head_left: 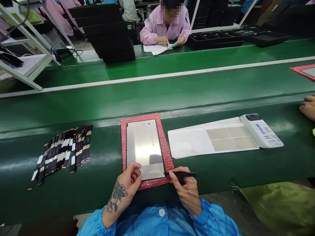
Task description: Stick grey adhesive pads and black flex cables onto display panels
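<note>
A silvery display panel (144, 141) with a dark border lies on a sheet of pink bubble wrap (165, 141) in front of me. Across its near end runs a paler, film-like strip (152, 171). My left hand (129, 178) is closed at the panel's near left corner, with fingers curled beside the strip; what the fingertips pinch, if anything, is hidden. Between the thumb and fingers of my right hand (185, 188) is a pair of black tweezers (188, 174). The tweezer tips reach the strip's right edge.
Left lies a pile of dark flex-cable strips (61, 149). White sheets (189, 142) and a white labelled device (263, 131) lie right. A co-worker's hand (308, 106) shows at the right edge. Beyond the belt sits a person in pink (152, 28) with papers, near stacked black trays (110, 39).
</note>
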Demonstrator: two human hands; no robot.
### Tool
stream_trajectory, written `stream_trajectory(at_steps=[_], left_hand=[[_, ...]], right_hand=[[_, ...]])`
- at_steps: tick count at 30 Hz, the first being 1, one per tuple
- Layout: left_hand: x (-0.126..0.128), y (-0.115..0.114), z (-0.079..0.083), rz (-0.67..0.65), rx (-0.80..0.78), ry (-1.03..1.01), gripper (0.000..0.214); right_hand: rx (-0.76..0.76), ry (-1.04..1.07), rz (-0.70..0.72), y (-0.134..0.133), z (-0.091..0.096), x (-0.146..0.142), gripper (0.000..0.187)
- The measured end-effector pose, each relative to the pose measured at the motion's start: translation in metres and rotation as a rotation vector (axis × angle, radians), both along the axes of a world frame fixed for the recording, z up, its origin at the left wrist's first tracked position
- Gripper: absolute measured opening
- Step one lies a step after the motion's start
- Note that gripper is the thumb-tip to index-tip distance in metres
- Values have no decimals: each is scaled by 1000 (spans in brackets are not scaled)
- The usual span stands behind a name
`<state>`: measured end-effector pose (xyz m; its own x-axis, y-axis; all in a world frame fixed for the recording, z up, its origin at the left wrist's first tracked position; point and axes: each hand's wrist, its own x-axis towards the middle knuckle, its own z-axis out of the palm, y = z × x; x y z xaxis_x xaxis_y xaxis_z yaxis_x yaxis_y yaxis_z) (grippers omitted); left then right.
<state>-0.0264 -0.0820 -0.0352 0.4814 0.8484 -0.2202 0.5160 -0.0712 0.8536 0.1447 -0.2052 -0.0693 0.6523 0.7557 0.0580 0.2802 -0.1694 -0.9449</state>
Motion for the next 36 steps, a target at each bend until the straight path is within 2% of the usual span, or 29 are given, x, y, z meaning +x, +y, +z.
stream_trajectory(at_steps=[2, 6, 11, 19, 22, 27, 31, 34, 36], left_hand=[[0, 0, 0, 11, 10, 5, 20], [-3, 3, -4, -59, 11, 50, 20], [-6, 5, -7, -144, 84, 125, 19], [0, -2, -7, -127, 219, 145, 15], [-1, 0, -6, -128, 188, 128, 15], [1, 12, -2, -147, 29, 54, 17], [3, 17, 1, -133, -37, 25, 17], [2, 14, 1, -132, -42, 45, 17], [1, 11, 1, -141, 16, 56, 15]], right_hand=[[-5, 11, 1, 0, 0, 0, 22], [-17, 60, 2, -1, -2, 0, 23], [-13, 99, -4, -2, -6, 0, 22], [-7, 121, 1, -4, -12, 1, 18], [-17, 114, -8, -4, -9, 1, 19], [13, 73, -10, -3, -6, 2, 17], [7, 39, -5, -3, -7, 3, 17], [0, 31, -4, -4, -8, 5, 19], [-5, 32, -8, -4, -9, 5, 19]])
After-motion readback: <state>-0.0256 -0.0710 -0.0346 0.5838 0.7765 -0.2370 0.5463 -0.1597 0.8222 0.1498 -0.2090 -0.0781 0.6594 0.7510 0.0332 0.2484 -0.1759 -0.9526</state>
